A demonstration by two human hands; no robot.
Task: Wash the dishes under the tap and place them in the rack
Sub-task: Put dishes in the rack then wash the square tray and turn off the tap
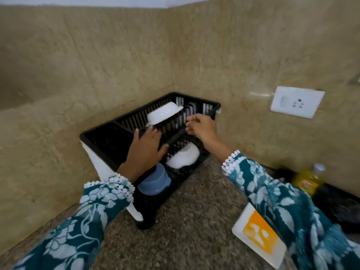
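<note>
The rack [124, 131] is looking like matt black slatted plastic, the bowls [164, 114] smooth glossy white, the counter [191, 230] rough speckled stone, the walls [97, 61] polished beige marble, the sleeves [78, 227] printed cloth.

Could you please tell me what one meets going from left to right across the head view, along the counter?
Black dish rack → left hand → right hand → white plate with orange print → yellow bottle.
</note>
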